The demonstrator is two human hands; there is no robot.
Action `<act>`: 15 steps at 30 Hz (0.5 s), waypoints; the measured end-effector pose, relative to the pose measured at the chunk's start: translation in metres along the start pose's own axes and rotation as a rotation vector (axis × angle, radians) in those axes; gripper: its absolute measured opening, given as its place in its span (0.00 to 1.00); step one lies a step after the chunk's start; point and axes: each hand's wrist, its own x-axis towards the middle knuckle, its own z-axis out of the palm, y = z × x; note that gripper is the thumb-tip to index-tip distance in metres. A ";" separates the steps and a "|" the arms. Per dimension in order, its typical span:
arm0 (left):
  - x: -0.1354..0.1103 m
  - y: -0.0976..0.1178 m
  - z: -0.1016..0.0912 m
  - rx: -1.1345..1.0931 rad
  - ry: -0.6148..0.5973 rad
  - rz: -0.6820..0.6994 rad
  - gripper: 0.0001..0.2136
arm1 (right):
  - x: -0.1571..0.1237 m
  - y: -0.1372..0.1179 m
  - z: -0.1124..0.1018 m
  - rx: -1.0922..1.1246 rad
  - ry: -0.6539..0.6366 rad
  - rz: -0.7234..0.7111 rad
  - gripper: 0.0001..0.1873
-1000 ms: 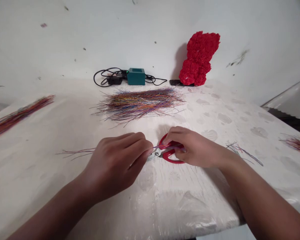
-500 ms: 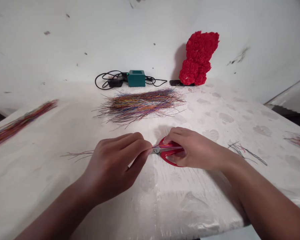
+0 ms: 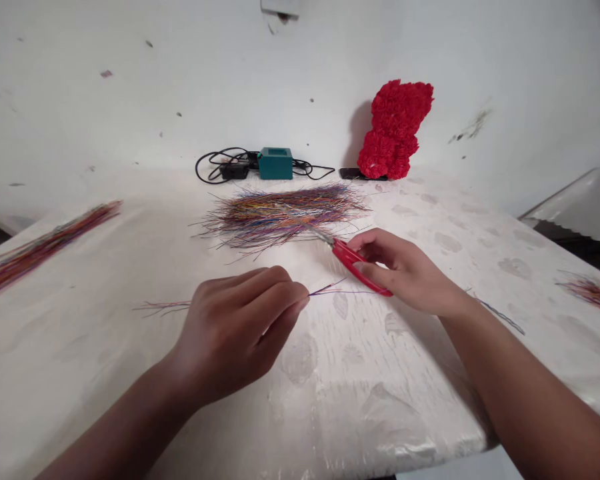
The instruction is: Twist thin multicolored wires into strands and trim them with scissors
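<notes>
My left hand [image 3: 245, 320] pinches a few thin coloured wires [image 3: 325, 289] between thumb and forefinger. Their short ends stick out to the right of the fingertips, and the longer ends trail out left behind the hand. Red-handled scissors [image 3: 353, 260] are in my right hand [image 3: 400, 267], the fingers around the handles and the metal blades pointing up and left, apart from the held wires. Beyond the blade tips lies a large pile of multicoloured wires [image 3: 285, 213].
A second wire bundle [image 3: 50, 247] lies at the left, and another [image 3: 595, 293] at the far right. Grey wire scraps [image 3: 503, 315] rest by my right forearm. Along the wall stand a teal box [image 3: 275, 164], black cables [image 3: 213, 160] and a red flower-covered figure [image 3: 395, 130].
My right hand has moved the scissors up and away from the wires at my left fingertips. The left hand stays nearly in place, still pinching. The view has tilted slightly upward.
</notes>
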 end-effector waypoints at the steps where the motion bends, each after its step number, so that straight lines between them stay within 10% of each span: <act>1: 0.000 0.000 0.000 -0.002 -0.002 -0.009 0.04 | 0.001 0.000 0.000 0.107 0.009 0.027 0.11; 6: -0.001 -0.002 0.001 -0.016 -0.012 -0.025 0.04 | 0.002 -0.001 -0.001 0.569 -0.081 0.223 0.16; 15: -0.002 -0.002 0.002 -0.012 -0.039 -0.057 0.04 | 0.000 -0.003 0.000 0.686 -0.113 0.196 0.11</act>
